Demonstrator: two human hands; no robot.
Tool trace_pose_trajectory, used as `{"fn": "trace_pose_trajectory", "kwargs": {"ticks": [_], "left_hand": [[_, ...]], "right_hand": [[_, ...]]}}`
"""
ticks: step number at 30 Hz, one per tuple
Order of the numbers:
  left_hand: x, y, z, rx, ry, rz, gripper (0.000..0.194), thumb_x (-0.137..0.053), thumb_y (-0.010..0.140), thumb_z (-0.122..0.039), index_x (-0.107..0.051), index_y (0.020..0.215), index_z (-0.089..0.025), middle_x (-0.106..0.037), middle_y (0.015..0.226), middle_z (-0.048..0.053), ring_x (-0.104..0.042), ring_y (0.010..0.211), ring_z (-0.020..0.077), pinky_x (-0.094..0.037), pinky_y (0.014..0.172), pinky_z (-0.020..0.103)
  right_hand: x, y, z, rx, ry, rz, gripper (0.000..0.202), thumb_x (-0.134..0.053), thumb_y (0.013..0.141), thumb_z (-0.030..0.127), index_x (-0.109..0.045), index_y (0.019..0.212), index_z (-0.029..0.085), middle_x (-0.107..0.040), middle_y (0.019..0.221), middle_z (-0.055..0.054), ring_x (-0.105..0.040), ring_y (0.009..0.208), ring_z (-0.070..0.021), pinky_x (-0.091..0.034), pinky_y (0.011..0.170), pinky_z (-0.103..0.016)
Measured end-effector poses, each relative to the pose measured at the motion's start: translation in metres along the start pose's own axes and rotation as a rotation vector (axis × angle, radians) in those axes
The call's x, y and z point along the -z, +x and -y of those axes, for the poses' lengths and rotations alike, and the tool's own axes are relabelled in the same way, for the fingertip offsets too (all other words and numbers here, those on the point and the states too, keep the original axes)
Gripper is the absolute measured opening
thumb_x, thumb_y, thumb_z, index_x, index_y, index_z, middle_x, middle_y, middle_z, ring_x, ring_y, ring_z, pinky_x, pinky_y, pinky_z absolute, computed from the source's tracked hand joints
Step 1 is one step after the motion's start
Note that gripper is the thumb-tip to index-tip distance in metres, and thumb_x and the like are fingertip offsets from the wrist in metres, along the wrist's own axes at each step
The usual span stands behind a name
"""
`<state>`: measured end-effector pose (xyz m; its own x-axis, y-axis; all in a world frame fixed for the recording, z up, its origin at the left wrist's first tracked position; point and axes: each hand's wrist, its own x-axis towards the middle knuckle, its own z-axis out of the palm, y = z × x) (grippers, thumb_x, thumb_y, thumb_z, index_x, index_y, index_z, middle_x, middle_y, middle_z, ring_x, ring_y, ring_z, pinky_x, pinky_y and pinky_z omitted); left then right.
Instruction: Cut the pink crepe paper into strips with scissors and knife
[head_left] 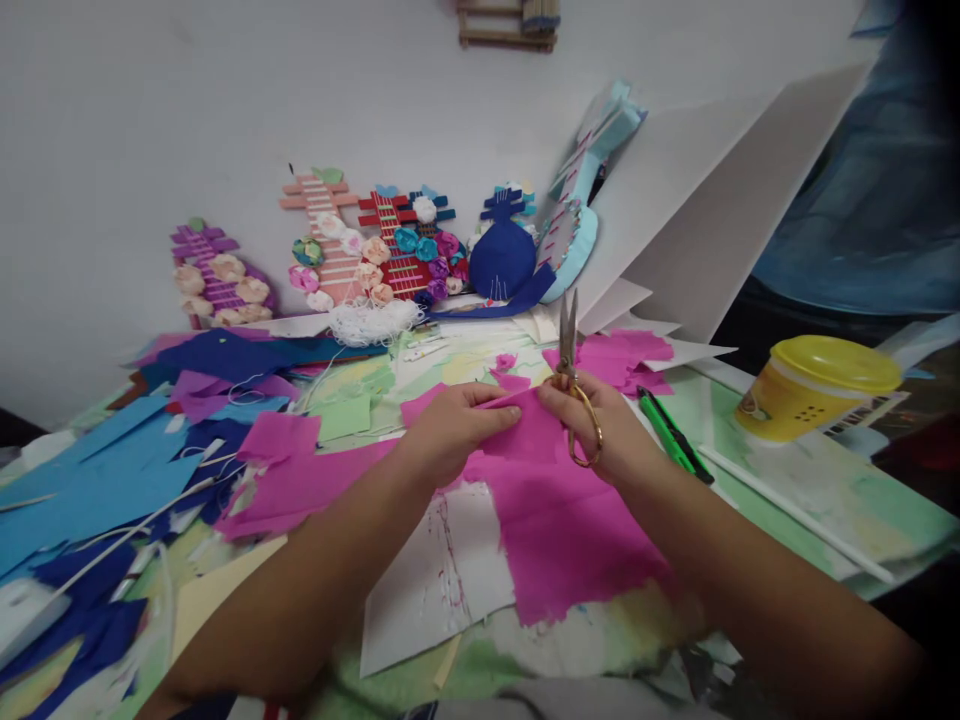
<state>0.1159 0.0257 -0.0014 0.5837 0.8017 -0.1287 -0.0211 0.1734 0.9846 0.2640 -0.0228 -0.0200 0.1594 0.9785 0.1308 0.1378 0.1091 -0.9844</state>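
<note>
My left hand (pixel 457 430) pinches the left edge of a folded piece of bright pink crepe paper (pixel 536 425) between thumb and fingers. My right hand (pixel 592 415) is closed round gold-handled scissors (pixel 568 340), their blades pointing up and away from the paper, slightly apart. Its thumb and fingertips also touch the right side of the pink piece. Under both hands lies a larger pink sheet (pixel 570 540), partly over a white board (pixel 435 570) with reddish streaks. More pink scraps (pixel 307 480) are at the left, and others lie behind the scissors.
A green utility knife (pixel 675 435) and a white stick (pixel 795 510) lie to the right, near a yellow lidded tub (pixel 817 385). Blue paper (pixel 97 470) and a white cable cover the left side. Decorated model instruments (pixel 397 240) and white yarn (pixel 375 320) line the wall.
</note>
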Motion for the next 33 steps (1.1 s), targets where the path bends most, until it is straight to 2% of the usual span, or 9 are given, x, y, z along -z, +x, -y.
{"fn": "trace_pose_trajectory", "kwargs": {"ticks": [4,8,12,17,21,29,33], "left_hand": [[0.008,-0.003,-0.003,-0.086,-0.053,-0.086,0.026,-0.074,0.051,-0.025,-0.059,0.068,-0.012,-0.056,0.057,0.0,-0.051,0.049,0.0091,-0.04,0.047,0.02],[0.019,-0.006,-0.009,-0.176,-0.102,-0.169,0.028,-0.072,0.052,-0.028,-0.055,0.068,-0.014,-0.052,0.054,-0.003,-0.049,0.044,0.0089,-0.037,0.041,0.019],[0.024,-0.006,-0.014,-0.279,-0.171,-0.258,0.03,-0.072,0.05,-0.027,-0.054,0.071,-0.014,-0.055,0.06,-0.002,-0.053,0.05,0.0101,-0.04,0.046,0.02],[0.022,-0.009,-0.014,-0.317,-0.2,-0.285,0.03,-0.072,0.051,-0.026,-0.053,0.072,-0.014,-0.055,0.06,-0.002,-0.053,0.052,0.0105,-0.041,0.049,0.02],[0.022,-0.012,-0.013,-0.304,-0.201,-0.278,0.029,-0.072,0.051,-0.025,-0.054,0.071,-0.014,-0.054,0.059,-0.003,-0.052,0.051,0.01,-0.041,0.048,0.02],[0.025,-0.015,-0.016,-0.338,-0.188,-0.307,0.028,-0.072,0.051,-0.025,-0.053,0.07,-0.015,-0.056,0.061,-0.003,-0.055,0.055,0.0113,-0.043,0.052,0.022],[0.026,-0.014,-0.014,-0.335,-0.173,-0.283,0.028,-0.071,0.052,-0.026,-0.053,0.069,-0.015,-0.055,0.059,-0.003,-0.054,0.052,0.0107,-0.041,0.05,0.021]], "right_hand": [[0.016,-0.008,0.008,0.048,-0.331,-0.085,0.034,-0.049,0.073,0.052,-0.043,0.072,0.019,-0.04,0.059,0.003,-0.036,0.051,-0.0083,-0.029,0.047,-0.022],[0.035,-0.027,0.001,0.043,-0.583,0.047,0.033,-0.047,0.075,0.051,-0.04,0.072,0.019,-0.041,0.061,0.002,-0.037,0.055,-0.0102,-0.029,0.05,-0.023],[0.031,-0.042,-0.005,-0.03,-0.741,0.176,0.033,-0.047,0.075,0.051,-0.039,0.075,0.02,-0.044,0.063,0.002,-0.038,0.055,-0.0107,-0.028,0.051,-0.024],[0.004,-0.038,-0.001,-0.025,-0.682,0.247,0.035,-0.041,0.077,0.054,-0.04,0.076,0.019,-0.045,0.066,0.001,-0.04,0.056,-0.011,-0.029,0.051,-0.024],[-0.008,-0.03,0.001,0.001,-0.643,0.236,0.036,-0.042,0.076,0.054,-0.041,0.072,0.018,-0.044,0.063,0.001,-0.04,0.055,-0.0108,-0.03,0.051,-0.023],[-0.01,-0.025,-0.003,0.007,-0.684,0.175,0.039,-0.045,0.073,0.056,-0.04,0.065,0.018,-0.041,0.058,0.002,-0.036,0.051,-0.0091,-0.025,0.047,-0.022],[-0.011,-0.024,-0.004,0.002,-0.656,0.161,0.04,-0.048,0.071,0.055,-0.037,0.062,0.018,-0.038,0.055,0.003,-0.034,0.048,-0.008,-0.024,0.045,-0.022]]}}
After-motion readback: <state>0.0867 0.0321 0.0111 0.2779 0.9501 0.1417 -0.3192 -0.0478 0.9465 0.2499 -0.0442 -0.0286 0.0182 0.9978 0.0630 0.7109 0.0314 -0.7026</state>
